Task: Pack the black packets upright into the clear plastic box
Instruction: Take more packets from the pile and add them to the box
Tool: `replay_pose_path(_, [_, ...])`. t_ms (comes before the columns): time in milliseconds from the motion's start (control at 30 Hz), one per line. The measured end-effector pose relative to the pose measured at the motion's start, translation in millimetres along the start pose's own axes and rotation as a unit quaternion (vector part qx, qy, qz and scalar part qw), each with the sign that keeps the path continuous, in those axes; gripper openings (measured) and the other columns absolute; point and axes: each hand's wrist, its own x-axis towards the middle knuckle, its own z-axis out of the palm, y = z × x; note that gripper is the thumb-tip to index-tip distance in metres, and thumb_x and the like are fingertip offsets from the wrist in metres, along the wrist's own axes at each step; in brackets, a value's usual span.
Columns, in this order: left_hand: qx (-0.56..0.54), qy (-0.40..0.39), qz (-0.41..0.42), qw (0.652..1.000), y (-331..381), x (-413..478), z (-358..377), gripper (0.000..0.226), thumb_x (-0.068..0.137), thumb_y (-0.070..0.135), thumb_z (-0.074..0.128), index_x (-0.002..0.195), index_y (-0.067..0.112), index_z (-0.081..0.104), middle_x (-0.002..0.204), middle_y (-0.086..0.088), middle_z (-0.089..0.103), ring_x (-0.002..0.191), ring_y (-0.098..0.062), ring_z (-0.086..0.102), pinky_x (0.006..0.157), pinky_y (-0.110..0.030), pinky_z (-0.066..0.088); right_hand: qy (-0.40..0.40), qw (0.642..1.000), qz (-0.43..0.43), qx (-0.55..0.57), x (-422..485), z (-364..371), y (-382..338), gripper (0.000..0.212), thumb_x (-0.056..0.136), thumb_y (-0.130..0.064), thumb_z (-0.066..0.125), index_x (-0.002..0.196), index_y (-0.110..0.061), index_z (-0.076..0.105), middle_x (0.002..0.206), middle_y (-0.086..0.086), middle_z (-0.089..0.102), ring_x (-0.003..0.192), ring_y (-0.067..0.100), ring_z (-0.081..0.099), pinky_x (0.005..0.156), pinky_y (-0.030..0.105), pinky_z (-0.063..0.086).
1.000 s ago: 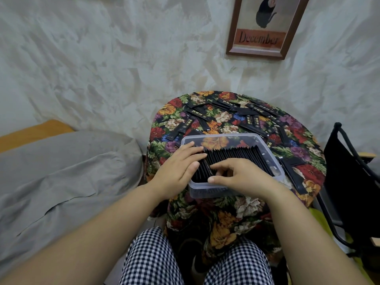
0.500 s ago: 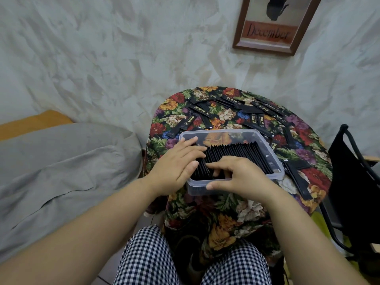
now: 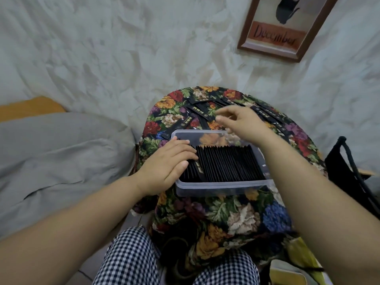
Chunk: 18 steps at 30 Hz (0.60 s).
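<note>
clear box (image 3: 222, 188) mostly packed; loose packets (image 3: 197, 109) left on table (image 3: 153, 128); left hand (image 3: 170, 163) flat on row (image 3: 226, 163), right hand (image 3: 242, 120) grip apart, empty

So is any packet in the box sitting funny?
Yes. One packet near the left hand leans over, showing its gold print, while the other packets in the clear box stand upright, edges up. Nothing looks spilled or torn.
</note>
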Motion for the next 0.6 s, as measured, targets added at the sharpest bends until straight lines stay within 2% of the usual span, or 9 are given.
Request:
replay_pose_path(67, [0.002,0.001,0.000,1.000,1.1,-0.3,0.6,0.057,0.101,0.041,0.016,0.116,0.010,0.062,0.124,-0.005,0.059,0.130,-0.018,0.037,0.116,-0.036,0.014,-0.013,0.998,0.023,-0.048,35.8,3.3,9.6,0.032,0.095,-0.029,0.056,0.125,-0.017,0.059,0.117,-0.001,0.063,0.105,0.017,0.059,0.084,0.030,0.049])
replay_pose_path(133, [0.006,0.005,-0.003,1.000,0.5,-1.4,1.0,0.056,0.101,0.040,0.016,0.116,0.010,0.062,0.125,-0.005,0.059,0.131,-0.018,0.037,0.117,-0.035,0.012,-0.071,0.987,0.056,-0.130,67.7,10.6,19.2,0.045,0.097,-0.031,0.051,0.138,-0.013,0.047,0.138,0.005,0.052,0.119,0.021,0.053,0.087,0.028,0.043])
replay_pose_path(233, [0.007,0.010,-0.008,1.000,0.5,-2.1,2.8,0.055,0.101,0.039,0.017,0.117,0.010,0.061,0.126,-0.005,0.058,0.132,-0.018,0.036,0.118,-0.036,0.012,-0.160,0.961,0.084,-0.209,103.9,26.5,28.2,0.059,0.100,-0.033,0.046,0.150,-0.009,0.025,0.155,0.009,0.027,0.139,0.026,0.031,0.109,0.034,0.029])
replay_pose_path(333, [0.009,0.007,-0.007,1.000,1.3,-1.4,3.0,0.055,0.101,0.038,0.017,0.117,0.009,0.061,0.126,-0.006,0.058,0.132,-0.018,0.036,0.118,-0.032,0.011,-0.196,0.953,0.064,-0.224,127.4,45.3,29.7,0.064,0.100,-0.033,0.043,0.152,-0.010,0.014,0.160,0.008,0.007,0.146,0.025,0.013,0.117,0.037,0.016])
replay_pose_path(400, [0.009,0.008,-0.009,1.000,1.7,-0.9,2.3,0.055,0.101,0.037,0.017,0.117,0.009,0.061,0.125,-0.007,0.059,0.132,-0.019,0.036,0.118,-0.031,0.011,-0.215,0.946,0.054,-0.234,136.3,54.7,32.9,0.065,0.101,-0.033,0.043,0.153,-0.012,0.009,0.161,0.005,0.000,0.147,0.024,0.009,0.118,0.039,0.014])
replay_pose_path(500, [0.004,0.013,-0.013,1.000,2.4,-1.4,3.8,0.055,0.101,0.036,0.018,0.116,0.008,0.062,0.126,-0.007,0.058,0.133,-0.019,0.037,0.118,-0.035,0.012,-0.266,0.923,0.046,-0.275,141.5,58.6,41.7,0.068,0.101,-0.032,0.043,0.153,-0.018,0.002,0.161,0.000,-0.002,0.147,0.023,0.009,0.118,0.039,0.013])
replay_pose_path(600, [-0.004,0.018,-0.019,1.000,2.3,-1.7,5.1,0.055,0.101,0.037,0.018,0.116,0.007,0.062,0.126,-0.007,0.058,0.132,-0.020,0.038,0.118,-0.037,0.013,-0.304,0.906,0.048,-0.289,141.7,44.4,46.0,0.066,0.100,-0.032,0.045,0.153,-0.025,0.006,0.160,-0.004,0.004,0.147,0.020,0.011,0.118,0.039,0.012])
